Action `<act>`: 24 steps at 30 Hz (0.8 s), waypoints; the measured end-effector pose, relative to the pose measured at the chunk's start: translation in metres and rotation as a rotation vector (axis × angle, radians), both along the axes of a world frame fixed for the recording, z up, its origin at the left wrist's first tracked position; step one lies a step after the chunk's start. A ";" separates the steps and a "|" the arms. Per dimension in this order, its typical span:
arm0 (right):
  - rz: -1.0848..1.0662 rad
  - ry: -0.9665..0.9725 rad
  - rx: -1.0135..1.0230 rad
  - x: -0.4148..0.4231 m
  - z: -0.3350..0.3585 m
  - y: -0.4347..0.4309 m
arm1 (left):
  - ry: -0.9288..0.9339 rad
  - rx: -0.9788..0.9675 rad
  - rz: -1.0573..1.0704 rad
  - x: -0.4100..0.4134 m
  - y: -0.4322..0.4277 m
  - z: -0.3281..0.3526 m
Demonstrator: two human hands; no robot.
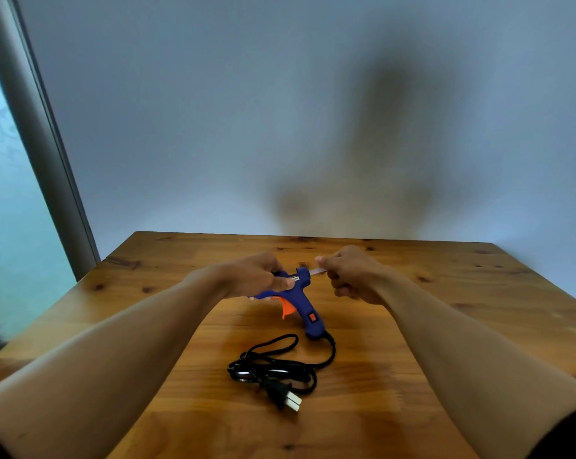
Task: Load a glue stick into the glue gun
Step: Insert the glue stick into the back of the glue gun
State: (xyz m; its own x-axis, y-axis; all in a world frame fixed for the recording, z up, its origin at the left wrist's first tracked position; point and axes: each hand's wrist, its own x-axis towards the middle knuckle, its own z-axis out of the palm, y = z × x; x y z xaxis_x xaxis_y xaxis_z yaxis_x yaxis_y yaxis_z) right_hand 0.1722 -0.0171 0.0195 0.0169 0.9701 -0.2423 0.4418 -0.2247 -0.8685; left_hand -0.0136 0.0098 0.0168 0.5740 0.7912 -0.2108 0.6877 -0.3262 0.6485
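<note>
A blue glue gun [304,303] with an orange trigger lies on the wooden table [412,342], its handle pointing toward me. My left hand [253,276] grips the front of its barrel, hiding the nozzle. My right hand [349,273] pinches a pale translucent glue stick [317,271] whose left end meets the rear opening of the gun. Only a short length of the stick shows between the gun and my fingers.
The gun's black power cord [280,362] lies coiled on the table in front of the handle, ending in a two-pin plug [288,399]. A grey wall stands behind the table's far edge, and a window frame [41,144] rises at the left.
</note>
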 end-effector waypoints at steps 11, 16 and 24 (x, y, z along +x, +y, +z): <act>-0.002 0.042 -0.006 -0.003 -0.009 0.011 | 0.004 0.008 -0.010 0.000 -0.001 0.001; -0.157 0.175 -0.050 0.002 -0.012 0.011 | -0.001 -0.011 0.009 0.001 -0.002 0.000; -0.008 0.382 -0.353 0.007 -0.009 -0.003 | -0.088 0.000 0.104 0.005 -0.002 0.003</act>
State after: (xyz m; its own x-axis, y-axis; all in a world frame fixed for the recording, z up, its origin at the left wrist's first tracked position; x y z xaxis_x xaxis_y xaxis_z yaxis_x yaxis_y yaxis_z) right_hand 0.1787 -0.0199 0.0106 -0.1293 0.8283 -0.5452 0.1051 -0.5353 -0.8381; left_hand -0.0087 0.0082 0.0202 0.5048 0.8477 -0.1632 0.6584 -0.2558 0.7078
